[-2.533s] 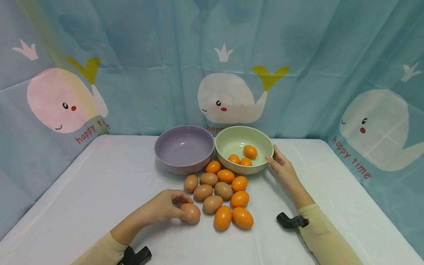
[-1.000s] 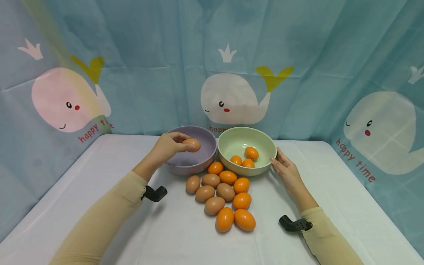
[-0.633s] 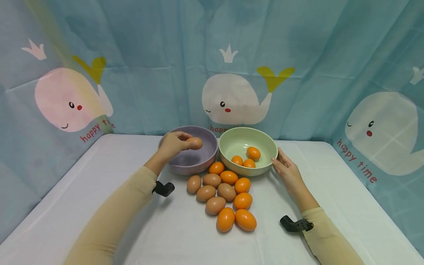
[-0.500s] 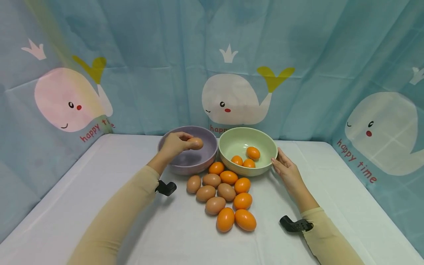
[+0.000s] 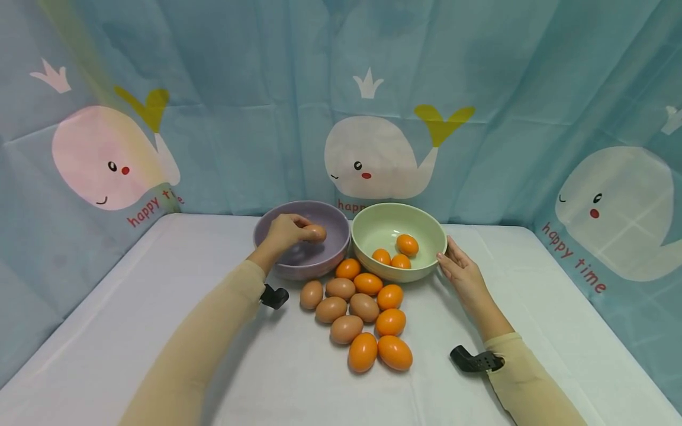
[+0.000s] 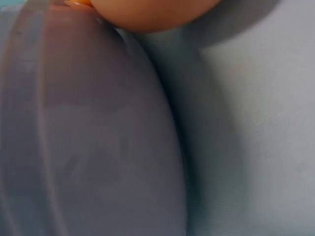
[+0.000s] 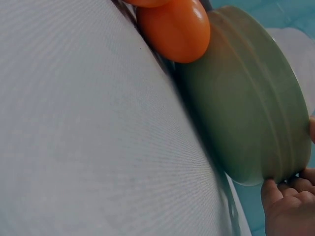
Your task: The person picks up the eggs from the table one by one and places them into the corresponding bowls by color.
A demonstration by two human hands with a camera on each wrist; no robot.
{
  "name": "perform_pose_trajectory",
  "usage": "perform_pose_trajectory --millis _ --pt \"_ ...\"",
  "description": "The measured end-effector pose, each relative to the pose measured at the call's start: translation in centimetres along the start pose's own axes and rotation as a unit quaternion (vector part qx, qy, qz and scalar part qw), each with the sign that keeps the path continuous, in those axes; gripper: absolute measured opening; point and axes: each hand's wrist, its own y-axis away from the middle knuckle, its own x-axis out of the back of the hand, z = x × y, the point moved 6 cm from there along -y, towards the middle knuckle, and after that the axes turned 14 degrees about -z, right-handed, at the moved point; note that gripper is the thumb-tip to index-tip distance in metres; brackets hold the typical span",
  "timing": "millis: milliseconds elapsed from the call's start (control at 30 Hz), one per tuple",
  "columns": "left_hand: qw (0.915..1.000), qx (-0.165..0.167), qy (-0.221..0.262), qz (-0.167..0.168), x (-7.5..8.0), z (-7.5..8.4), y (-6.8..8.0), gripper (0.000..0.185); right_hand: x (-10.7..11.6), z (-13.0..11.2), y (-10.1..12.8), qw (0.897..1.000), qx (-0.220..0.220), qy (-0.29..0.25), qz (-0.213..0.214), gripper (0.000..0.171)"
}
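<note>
Left hand [image 5: 285, 232] pinches 1 brown egg [image 5: 318, 233] at the mouth of the purple bowl [image 5: 306, 273], 11 o'clock from the clustered eggs [image 5: 364, 307] on the white table [image 5: 133, 331]; whether it touches the inside is unclear. Right hand [image 5: 462, 275] cups the green bowl [image 5: 378, 231], 1 o'clock from the cluster, holding that bowl's outer side at 4 o'clock. 3 orange eggs [image 5: 407, 245] lie inside. The cluster has 5 brown and 6 orange.
</note>
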Motion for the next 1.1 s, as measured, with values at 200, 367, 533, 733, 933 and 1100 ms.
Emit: perform_pose_trajectory --millis 200,367,533,733,933,1100 --pt "0.9989 0.016 -0.042 -0.014 -0.2 -0.1 -0.39 0.046 0.08 0.07 -0.05 1.0 0.0 -0.003 -0.002 0.071" --pt "0.9987 0.023 -0.044 -0.013 -0.31 -0.06 -0.46 0.045 0.26 0.11 -0.15 1.0 0.005 -0.01 0.0 0.072" --pt "0.9986 0.029 -0.041 -0.019 -0.51 0.1 -0.31 0.043 0.29 0.1 -0.18 1.0 0.01 -0.014 -0.003 0.074" --pt "0.9979 0.04 -0.042 -0.027 -0.59 0.06 -0.33 0.042 0.27 0.02 -0.14 1.0 0.012 -0.014 -0.006 0.075" --pt "0.9974 0.045 -0.044 -0.034 -0.72 0.0 -0.37 0.044 0.23 0.04 -0.12 1.0 0.015 -0.014 -0.008 0.075" --pt "0.9975 0.049 -0.037 -0.035 -0.8 -0.18 -0.23 0.047 0.16 0.17 -0.11 1.0 0.015 -0.016 -0.009 0.075"
